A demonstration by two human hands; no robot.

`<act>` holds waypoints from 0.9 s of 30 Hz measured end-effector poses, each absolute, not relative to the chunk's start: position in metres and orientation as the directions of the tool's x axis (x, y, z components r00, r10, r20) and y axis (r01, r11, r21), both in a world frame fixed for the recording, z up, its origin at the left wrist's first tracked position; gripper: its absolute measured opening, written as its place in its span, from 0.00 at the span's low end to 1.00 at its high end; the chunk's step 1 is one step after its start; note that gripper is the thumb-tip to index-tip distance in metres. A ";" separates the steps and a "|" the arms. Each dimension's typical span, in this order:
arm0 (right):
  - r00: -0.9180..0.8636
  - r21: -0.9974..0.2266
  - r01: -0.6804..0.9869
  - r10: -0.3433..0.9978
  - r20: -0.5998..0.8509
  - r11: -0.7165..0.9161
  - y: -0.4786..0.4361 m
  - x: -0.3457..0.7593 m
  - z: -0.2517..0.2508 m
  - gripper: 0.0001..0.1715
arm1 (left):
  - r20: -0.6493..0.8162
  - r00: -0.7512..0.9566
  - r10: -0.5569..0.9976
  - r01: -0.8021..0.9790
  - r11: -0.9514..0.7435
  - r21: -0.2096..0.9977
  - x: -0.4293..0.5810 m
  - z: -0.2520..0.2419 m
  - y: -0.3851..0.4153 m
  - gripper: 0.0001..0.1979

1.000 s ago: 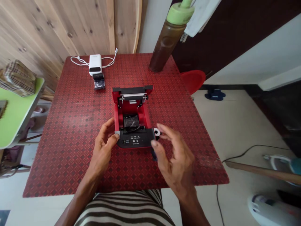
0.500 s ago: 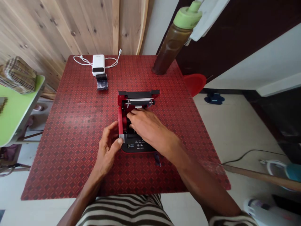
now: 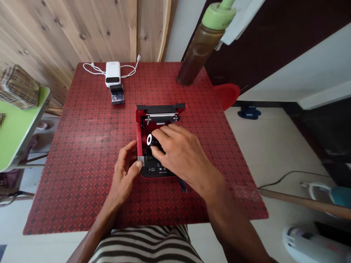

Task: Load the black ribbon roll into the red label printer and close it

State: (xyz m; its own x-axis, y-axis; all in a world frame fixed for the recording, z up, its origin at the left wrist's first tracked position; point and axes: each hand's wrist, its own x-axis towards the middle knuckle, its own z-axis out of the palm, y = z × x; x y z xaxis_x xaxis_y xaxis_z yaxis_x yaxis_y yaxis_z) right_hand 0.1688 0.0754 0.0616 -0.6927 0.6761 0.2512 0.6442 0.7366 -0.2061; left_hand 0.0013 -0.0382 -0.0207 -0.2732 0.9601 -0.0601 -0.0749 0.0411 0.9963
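The right hand (image 3: 181, 153) reaches over the small red printer (image 3: 139, 136) at the middle of the red patterned surface (image 3: 87, 146). Its grip is closed on a dark roll (image 3: 150, 140) with a white core, the fingertips pinching it from the side. The roll sits inside the printer's open bay, at 9 o'clock from the knuckles and touching the fingers. Whether it already rests on the bay floor cannot be told, as the hand hides that.

The left hand (image 3: 124, 175), at 7 o'clock from the printer, has its grip pinched on the front left corner of the casing, thumb on a grey tab. The lid (image 3: 160, 108) stands open at 12 o'clock from the bay.

The step in hand appears to be seating the roll. To do it well, the left hand should pin the casing firmly while the right lowers the roll level. The core should run from 9 to 3 o'clock across the bay, with the fingers clear of the lid's metal bar.
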 end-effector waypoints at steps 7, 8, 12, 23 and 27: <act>-0.181 -0.561 0.677 0.847 0.501 0.477 0.077 0.244 0.070 0.11 | -0.088 -0.283 0.955 -0.074 0.070 0.995 0.002 -0.023 -0.038 0.29; -0.041 -0.633 0.665 0.866 0.499 0.396 0.085 0.254 0.060 0.13 | -0.076 -0.288 0.955 -0.068 0.059 0.996 0.002 -0.024 -0.038 0.29; 0.289 -0.830 0.494 0.851 0.439 0.260 0.118 0.269 0.004 0.15 | -0.053 -0.295 0.954 -0.051 0.039 0.998 0.001 -0.028 -0.039 0.29; 0.007 -0.856 0.499 0.987 0.159 0.134 0.125 0.237 -0.048 0.19 | -0.014 -0.307 0.952 -0.026 0.006 1.000 0.000 -0.037 -0.041 0.29; -0.059 -0.855 0.500 0.991 0.123 0.136 0.124 0.238 -0.047 0.18 | -0.017 -0.301 0.953 -0.020 0.011 1.000 -0.001 -0.039 -0.042 0.29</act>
